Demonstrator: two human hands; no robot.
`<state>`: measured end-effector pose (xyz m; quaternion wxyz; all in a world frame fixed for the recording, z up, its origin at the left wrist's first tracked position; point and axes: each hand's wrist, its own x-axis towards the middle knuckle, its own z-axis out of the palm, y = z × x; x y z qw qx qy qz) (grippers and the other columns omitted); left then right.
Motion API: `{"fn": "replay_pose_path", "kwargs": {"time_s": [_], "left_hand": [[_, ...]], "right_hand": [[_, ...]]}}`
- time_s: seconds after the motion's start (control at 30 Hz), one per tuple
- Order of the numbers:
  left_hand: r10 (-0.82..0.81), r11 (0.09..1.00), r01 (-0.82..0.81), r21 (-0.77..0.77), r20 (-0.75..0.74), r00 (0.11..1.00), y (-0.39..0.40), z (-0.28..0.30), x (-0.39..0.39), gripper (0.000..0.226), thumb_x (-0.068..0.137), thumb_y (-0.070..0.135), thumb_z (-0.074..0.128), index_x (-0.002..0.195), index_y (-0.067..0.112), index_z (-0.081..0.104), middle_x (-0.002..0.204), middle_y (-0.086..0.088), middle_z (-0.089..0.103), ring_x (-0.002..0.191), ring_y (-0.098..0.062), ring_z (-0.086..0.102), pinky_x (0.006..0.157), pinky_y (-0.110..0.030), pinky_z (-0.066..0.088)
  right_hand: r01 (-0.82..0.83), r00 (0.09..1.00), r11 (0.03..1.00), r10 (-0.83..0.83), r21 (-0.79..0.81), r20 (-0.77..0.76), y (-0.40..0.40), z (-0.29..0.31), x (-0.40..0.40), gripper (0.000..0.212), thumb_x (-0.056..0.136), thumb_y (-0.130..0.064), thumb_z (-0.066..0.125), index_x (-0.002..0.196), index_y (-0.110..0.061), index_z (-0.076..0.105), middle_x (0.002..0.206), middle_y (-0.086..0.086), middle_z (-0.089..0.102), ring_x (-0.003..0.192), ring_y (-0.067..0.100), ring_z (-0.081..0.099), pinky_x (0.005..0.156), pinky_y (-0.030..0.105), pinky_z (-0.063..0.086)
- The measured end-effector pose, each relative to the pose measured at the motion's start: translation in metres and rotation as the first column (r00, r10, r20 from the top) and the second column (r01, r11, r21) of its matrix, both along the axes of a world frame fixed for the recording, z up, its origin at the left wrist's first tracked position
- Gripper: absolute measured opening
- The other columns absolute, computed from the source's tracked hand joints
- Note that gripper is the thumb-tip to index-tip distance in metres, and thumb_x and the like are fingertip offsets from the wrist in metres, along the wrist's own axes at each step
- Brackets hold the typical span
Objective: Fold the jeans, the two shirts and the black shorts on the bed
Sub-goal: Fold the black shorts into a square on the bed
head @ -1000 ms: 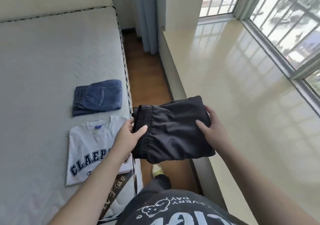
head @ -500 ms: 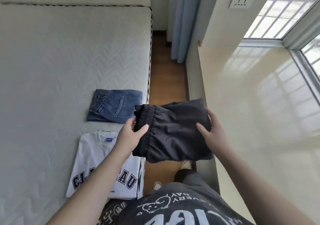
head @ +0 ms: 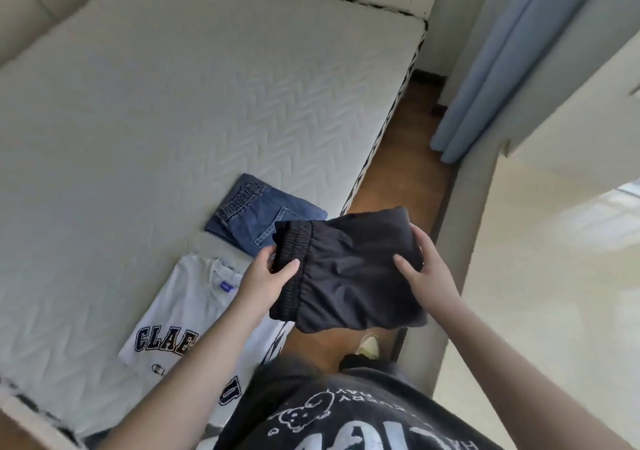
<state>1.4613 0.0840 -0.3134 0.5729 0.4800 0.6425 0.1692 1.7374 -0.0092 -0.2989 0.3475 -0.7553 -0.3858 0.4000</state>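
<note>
Between the bed and the window ledge, the person holds the folded black shorts (head: 349, 276) up in the air. Their left hand (head: 268, 278) pinches the gathered elastic waistband at nine o'clock of the bundle, thumb on top; their right hand (head: 424, 273) clasps the opposite edge at three o'clock, thumb over the cloth and fingers tucked behind. I judge the fabric thin, light and rather slippery, with a faint sheen, so the folds could slide open unless both ends are supported; the ribbed waistband looks like the firmest place to grip. At eleven o'clock from the shorts, partly behind them, the jeans (head: 263, 219) lie on the bed (head: 173, 103) as a squat denim rectangle, stitched pocket upward, stiffer and heavier by the look. At eight o'clock lies a folded white shirt (head: 187, 314) with dark block letters, soft cotton, flat and square. The mattress is pale and quilted in a zigzag pattern. A second shirt I cannot pick out.
</note>
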Motion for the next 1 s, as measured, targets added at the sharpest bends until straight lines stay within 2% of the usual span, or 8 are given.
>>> {"fn": "replay_pose_path", "kwargs": {"time_s": [0.2, 0.33, 0.47, 0.6, 0.73, 0.87, 1.0], "left_hand": [[0.223, 0.975, -0.223, -0.006, -0.004, 0.975, 0.015, -0.015, -0.007, 0.046, 0.084, 0.04, 0.073, 0.125, 0.033, 0.053, 0.118, 0.01, 0.064, 0.107, -0.011, 0.063, 0.093, -0.036, 0.053], [0.355, 0.934, -0.354, -0.047, 0.012, 0.935, 0.03, -0.033, -0.023, 0.06, 0.077, 0.049, 0.075, 0.129, 0.032, 0.052, 0.119, 0.006, 0.065, 0.106, -0.013, 0.064, 0.092, -0.036, 0.053], [0.453, 0.888, -0.447, -0.104, 0.041, 0.891, 0.05, -0.052, -0.037, 0.057, 0.077, 0.045, 0.077, 0.127, 0.032, 0.052, 0.116, 0.005, 0.066, 0.106, -0.014, 0.065, 0.094, -0.038, 0.053], [0.564, 0.821, -0.546, -0.17, 0.092, 0.82, 0.068, -0.064, -0.043, 0.055, 0.082, 0.034, 0.078, 0.13, 0.026, 0.051, 0.118, 0.002, 0.066, 0.105, -0.015, 0.066, 0.092, -0.034, 0.053], [0.644, 0.758, -0.617, -0.212, 0.092, 0.76, 0.086, -0.071, -0.043, 0.056, 0.085, 0.032, 0.076, 0.132, 0.024, 0.047, 0.121, 0.004, 0.062, 0.107, -0.015, 0.063, 0.093, -0.033, 0.051], [0.732, 0.672, -0.698, -0.247, 0.083, 0.676, 0.1, -0.078, -0.038, 0.056, 0.087, 0.03, 0.074, 0.133, 0.026, 0.042, 0.112, 0.009, 0.057, 0.096, -0.007, 0.06, 0.084, -0.029, 0.049], [0.82, 0.565, -0.781, -0.268, 0.079, 0.566, 0.111, -0.092, -0.022, 0.064, 0.086, 0.026, 0.074, 0.138, 0.021, 0.038, 0.124, -0.001, 0.058, 0.105, -0.015, 0.062, 0.087, -0.03, 0.052]], "right_hand": [[-0.208, 0.977, 0.978, 0.207, 0.003, 0.049, 0.087, -0.008, 0.006, 0.058, 0.094, -0.028, 0.063, 0.145, -0.035, 0.036, 0.133, -0.023, 0.05, 0.117, -0.002, 0.046, 0.096, 0.019, 0.035], [-0.336, 0.939, 0.941, 0.338, -0.035, 0.061, 0.146, -0.021, -0.01, 0.059, 0.093, -0.028, 0.063, 0.145, -0.034, 0.037, 0.132, -0.022, 0.05, 0.117, -0.002, 0.045, 0.1, 0.022, 0.035], [-0.447, 0.89, 0.891, 0.452, -0.076, 0.061, 0.202, -0.028, -0.033, 0.058, 0.094, -0.028, 0.062, 0.145, -0.036, 0.036, 0.129, -0.017, 0.053, 0.114, 0.004, 0.049, 0.096, 0.025, 0.038], [-0.543, 0.823, 0.828, 0.558, -0.14, 0.107, 0.254, -0.031, -0.052, 0.06, 0.094, -0.031, 0.061, 0.146, -0.038, 0.032, 0.129, -0.011, 0.055, 0.114, 0.012, 0.051, 0.097, 0.031, 0.042], [-0.618, 0.754, 0.761, 0.645, -0.198, 0.125, 0.298, -0.041, -0.064, 0.061, 0.093, -0.035, 0.061, 0.145, -0.042, 0.03, 0.134, -0.007, 0.056, 0.119, 0.021, 0.055, 0.1, 0.043, 0.046], [-0.692, 0.676, 0.685, 0.725, -0.228, 0.131, 0.337, -0.051, -0.078, 0.063, 0.094, -0.034, 0.061, 0.148, -0.036, 0.029, 0.136, -0.001, 0.055, 0.119, 0.025, 0.054, 0.101, 0.041, 0.045], [-0.769, 0.586, 0.59, 0.804, -0.246, 0.099, 0.381, -0.068, -0.088, 0.061, 0.093, -0.035, 0.062, 0.146, -0.033, 0.032, 0.131, -0.002, 0.058, 0.117, 0.023, 0.056, 0.097, 0.035, 0.044]]}}
